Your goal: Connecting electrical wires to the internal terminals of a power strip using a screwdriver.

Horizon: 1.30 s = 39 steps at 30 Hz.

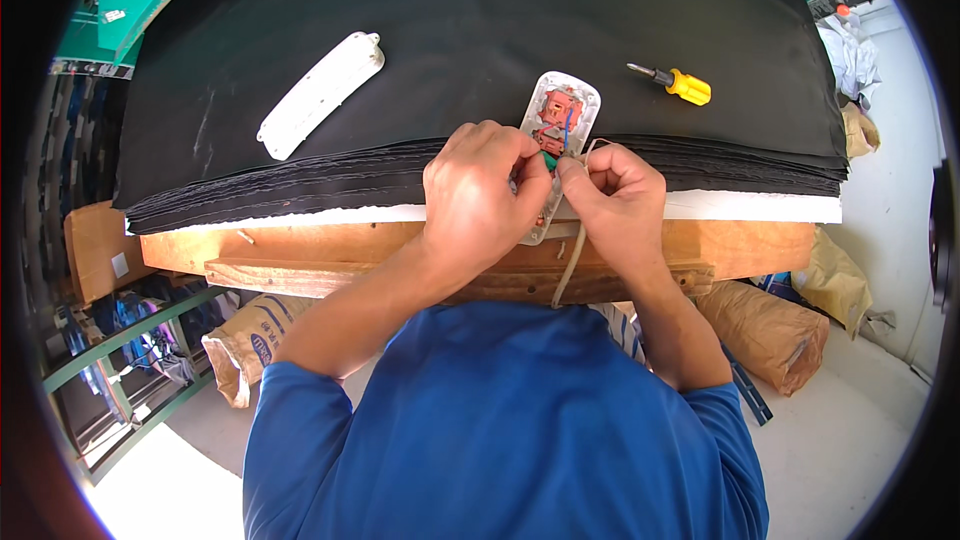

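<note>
One table point(760, 240) carries stacked black sheets point(450, 30). At the front edge, one white housing point(588, 116) contains red inserts point(561, 107) and one blue wire point(568, 120). One white cover point(321, 95) lies left. The left hand point(482, 188) pinches one green wire point(549, 160); the right hand point(618, 202) has an indeterminable grip. One screwdriver point(684, 85) lies right.

Left hand point(482, 188) and right hand point(622, 202) meet over white casing point(588, 101)

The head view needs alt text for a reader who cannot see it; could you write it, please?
A person's left hand and right hand work at wires in an open white casing at the front edge of a stack of black sheets. A long white shell lies further left, a yellow screwdriver to the right.
</note>
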Available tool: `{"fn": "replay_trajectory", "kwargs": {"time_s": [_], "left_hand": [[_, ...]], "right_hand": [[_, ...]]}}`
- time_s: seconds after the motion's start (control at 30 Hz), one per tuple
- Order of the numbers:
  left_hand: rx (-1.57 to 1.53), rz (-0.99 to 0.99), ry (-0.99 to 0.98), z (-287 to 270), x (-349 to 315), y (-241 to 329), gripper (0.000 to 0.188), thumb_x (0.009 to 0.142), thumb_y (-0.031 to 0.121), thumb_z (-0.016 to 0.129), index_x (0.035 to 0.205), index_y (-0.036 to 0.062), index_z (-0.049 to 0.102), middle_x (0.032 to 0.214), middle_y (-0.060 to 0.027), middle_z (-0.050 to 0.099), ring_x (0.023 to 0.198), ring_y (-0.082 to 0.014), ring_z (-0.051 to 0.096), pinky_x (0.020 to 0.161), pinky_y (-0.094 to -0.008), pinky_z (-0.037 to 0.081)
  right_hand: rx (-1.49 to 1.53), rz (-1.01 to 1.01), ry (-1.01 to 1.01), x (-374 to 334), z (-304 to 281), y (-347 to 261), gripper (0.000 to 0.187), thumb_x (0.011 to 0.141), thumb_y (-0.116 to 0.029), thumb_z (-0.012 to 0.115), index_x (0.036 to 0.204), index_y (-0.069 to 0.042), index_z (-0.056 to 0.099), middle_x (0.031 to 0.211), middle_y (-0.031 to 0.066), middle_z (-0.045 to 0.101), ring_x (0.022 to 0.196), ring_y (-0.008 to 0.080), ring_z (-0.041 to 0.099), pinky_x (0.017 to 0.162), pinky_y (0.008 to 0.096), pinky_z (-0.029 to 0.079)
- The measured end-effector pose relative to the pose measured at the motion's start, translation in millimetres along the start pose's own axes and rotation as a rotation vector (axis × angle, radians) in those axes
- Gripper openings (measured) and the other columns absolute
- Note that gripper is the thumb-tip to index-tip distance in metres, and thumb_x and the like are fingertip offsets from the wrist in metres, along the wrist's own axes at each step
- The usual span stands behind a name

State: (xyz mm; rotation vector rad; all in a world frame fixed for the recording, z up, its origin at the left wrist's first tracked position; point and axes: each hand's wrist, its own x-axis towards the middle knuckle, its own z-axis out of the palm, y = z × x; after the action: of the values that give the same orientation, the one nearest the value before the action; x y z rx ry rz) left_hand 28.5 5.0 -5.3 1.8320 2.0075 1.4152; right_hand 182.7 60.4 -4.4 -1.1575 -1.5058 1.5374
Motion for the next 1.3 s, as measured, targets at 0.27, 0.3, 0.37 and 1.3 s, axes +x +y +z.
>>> {"fn": "replay_trajectory", "kwargs": {"time_s": [0.27,0.3,0.37,1.3], "left_hand": [[0.115,-0.029,-0.076,-6,7,4,0.014,0.075,0.001,0.078,0.080,0.0061,0.066,0.071,-0.0044,0.065,0.062,-0.0212,0.063,0.058,-0.0342,0.052],[0.115,-0.028,-0.077,-6,8,7,0.014,0.075,0.001,0.078,0.080,0.0061,0.066,0.071,-0.0044,0.065,0.062,-0.0212,0.063,0.058,-0.0342,0.052],[0.019,-0.214,-0.089,-8,11,13,0.015,0.078,-0.002,0.077,0.083,0.0042,0.065,0.072,-0.0056,0.064,0.063,-0.0185,0.063,0.058,-0.0313,0.052],[-0.093,-0.410,-0.319,-1,-4,27,0.012,0.087,0.008,0.065,0.096,0.0020,0.071,0.066,-0.0152,0.069,0.060,-0.0348,0.069,0.059,-0.0455,0.055]], "right_hand": [[0.001,0.051,-0.031,7,2,-1,0.021,0.088,-0.006,0.076,0.080,-0.004,0.057,0.070,-0.0019,0.062,0.061,0.0011,0.051,0.051,0.0211,0.040],[-0.021,0.079,-0.033,8,1,0,0.022,0.087,-0.006,0.076,0.079,-0.004,0.056,0.069,-0.0024,0.061,0.060,0.0012,0.050,0.051,0.0212,0.039],[-0.029,0.075,-0.033,9,2,0,0.021,0.087,-0.006,0.075,0.079,-0.004,0.055,0.069,-0.0025,0.060,0.060,0.0011,0.050,0.051,0.0215,0.039],[0.295,0.160,-0.244,-22,-20,9,0.030,0.108,-0.023,0.054,0.119,-0.001,0.070,0.085,0.0043,0.071,0.069,0.0052,0.060,0.059,0.0227,0.049]]}}
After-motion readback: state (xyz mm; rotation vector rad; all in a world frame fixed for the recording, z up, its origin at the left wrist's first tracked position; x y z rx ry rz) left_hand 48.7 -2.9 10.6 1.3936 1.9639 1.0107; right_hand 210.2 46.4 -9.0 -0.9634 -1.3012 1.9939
